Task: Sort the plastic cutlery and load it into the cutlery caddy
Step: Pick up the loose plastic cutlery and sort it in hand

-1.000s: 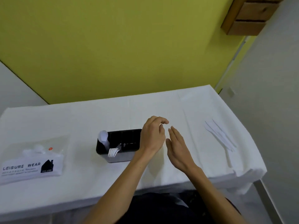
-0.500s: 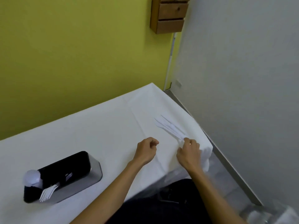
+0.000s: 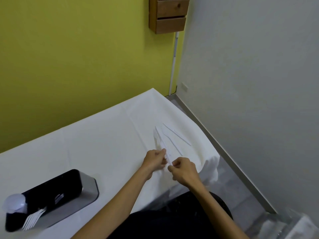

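Across the lower half of the view runs the table point(image 3: 96, 140) under its white cloth, set against the yellow-green wall point(image 3: 69, 57) and ending at the grey wall point(image 3: 250, 83) on the right. High on the yellow-green wall, above the table's far corner, hangs a small wooden drawer unit point(image 3: 170, 13). On the table's left end, well apart from both hands, stands the cutlery caddy point(image 3: 57, 197), black inside with a metal shell; white forks point(image 3: 33, 219) and a spoon bowl point(image 3: 14, 203) poke out of its near-left end. Near the table's right end lie the white plastic knives point(image 3: 174, 137), fanned out with tips pointing toward the far corner. The left hand point(image 3: 154, 160) sits just left of the knife handles, fingers curled and pinching one knife point(image 3: 162, 144) partway along it. The right hand point(image 3: 184, 170) is just beside it, nearer the table's front edge, its thumb and fingers pinching the same knife's handle end. Half a second ago the left hand was a loose, empty fist farther from the knives and only the right touched them; now both hands have closed on the one knife, whose tip looks slightly raised.
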### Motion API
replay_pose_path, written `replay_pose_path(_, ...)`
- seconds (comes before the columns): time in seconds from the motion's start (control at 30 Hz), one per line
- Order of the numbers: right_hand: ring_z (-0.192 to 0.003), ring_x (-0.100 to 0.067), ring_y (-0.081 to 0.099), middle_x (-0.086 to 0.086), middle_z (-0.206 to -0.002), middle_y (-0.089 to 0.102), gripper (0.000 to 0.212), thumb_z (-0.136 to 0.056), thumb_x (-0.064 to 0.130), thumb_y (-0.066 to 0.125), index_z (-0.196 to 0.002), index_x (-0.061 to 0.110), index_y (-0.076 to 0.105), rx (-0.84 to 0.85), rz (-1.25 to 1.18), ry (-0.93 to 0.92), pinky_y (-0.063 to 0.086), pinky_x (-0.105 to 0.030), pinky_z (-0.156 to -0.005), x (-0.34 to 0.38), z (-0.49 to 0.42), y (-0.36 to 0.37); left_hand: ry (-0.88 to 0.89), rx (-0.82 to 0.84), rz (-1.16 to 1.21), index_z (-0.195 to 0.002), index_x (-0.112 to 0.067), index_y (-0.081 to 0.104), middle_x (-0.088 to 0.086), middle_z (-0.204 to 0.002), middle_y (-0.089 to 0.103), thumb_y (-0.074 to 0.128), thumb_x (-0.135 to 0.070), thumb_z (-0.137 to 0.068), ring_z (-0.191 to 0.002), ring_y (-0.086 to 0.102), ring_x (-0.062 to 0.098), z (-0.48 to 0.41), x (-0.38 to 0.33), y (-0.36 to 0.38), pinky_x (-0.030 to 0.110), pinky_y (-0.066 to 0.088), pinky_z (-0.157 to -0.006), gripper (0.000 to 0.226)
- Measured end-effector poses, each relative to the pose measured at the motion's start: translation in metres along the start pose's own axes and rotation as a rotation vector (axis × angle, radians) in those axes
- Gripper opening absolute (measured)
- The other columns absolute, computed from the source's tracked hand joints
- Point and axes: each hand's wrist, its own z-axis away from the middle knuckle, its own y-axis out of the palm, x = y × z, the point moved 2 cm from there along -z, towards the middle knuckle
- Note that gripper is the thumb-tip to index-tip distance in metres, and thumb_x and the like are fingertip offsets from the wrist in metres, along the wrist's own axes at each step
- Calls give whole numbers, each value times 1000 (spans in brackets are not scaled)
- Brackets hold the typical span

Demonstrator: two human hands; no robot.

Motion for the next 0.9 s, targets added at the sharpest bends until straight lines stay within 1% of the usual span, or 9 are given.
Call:
replay_pose_path(0.1,-58,-9,70,2,-71,72,7,-89,27,65,-85,21,67,90,-2,-42,55,-23,-60,9,3,3,-30,-39,125,-87,-1,68,9,-88,77,57,-22,-98,-87,75,25,-4,3,-3,40,60,-88,27)
replay_pose_path(0.17,-64,-10,70,3,-74,73,12,-91,31,63,-87,21,70,86,14,-82,54,-25,-63,12,-1,3,-49,-80,190,-95,1,68,11,-91,76,55,-16,-100,-84,76,22,-5,5,-9,35,61,-83,22)
replay_pose_path(0.27,-84,-13,65,4,-98,72,19,-95,35,59,-101,20,69,-42,71,-105,51,-28,-75,14,-17,0,-66,-102,253,-101,5,63,16,-93,72,53,-11,-101,-77,74,21,-6,7,-19,30,60,-68,19)
replay_pose_path(0.4,-95,-18,61,0,-116,61,27,-97,35,56,-119,19,58,-140,213,-118,49,-30,-79,18,-43,6,-125,-93,174,-102,1,62,15,-91,69,52,-10,-100,-71,70,22,-6,13,-27,31,61,-65,15)
replay_pose_path(0.5,-82,-18,55,-3,-106,58,20,-98,29,53,-112,15,52,-86,378,-148,45,-30,-69,23,-51,17,-132,-86,88,-102,-2,60,12,-87,64,47,-11,-99,-64,61,19,-4,15,-29,28,55,-58,16)
replay_pose_path(0.6,-67,-19,49,-2,-80,52,8,-94,18,49,-89,12,47,-47,468,-152,40,-30,-59,25,-53,21,-128,-109,7,-92,-8,55,7,-76,52,42,-13,-94,-57,43,17,-7,18,-32,25,45,-58,15)
replay_pose_path(0.7,-54,-17,40,-1,-65,44,23,-89,16,51,-69,13,39,11,409,-143,33,-27,-50,23,-52,20,-132,-129,12,-93,-11,52,5,-70,42,44,-25,-93,-58,35,18,-9,19,-36,29,43,-65,16)
replay_pose_path(0.83,-58,-25,62,-10,-64,65,25,-84,23,56,-71,1,58,107,283,-259,54,-38,-59,23,-37,24,-71,-104,63,-96,-17,51,-1,-64,34,51,-51,-94,-54,31,15,-10,14,-38,27,33,-49,35)
replay_pose_path(0.9,-65,-23,68,-7,-72,71,23,-85,26,56,-81,8,68,197,252,-316,60,-42,-68,25,-28,27,-38,-97,-8,-93,-16,51,1,-67,38,51,-54,-94,-55,33,16,-11,13,-38,27,35,-50,38)
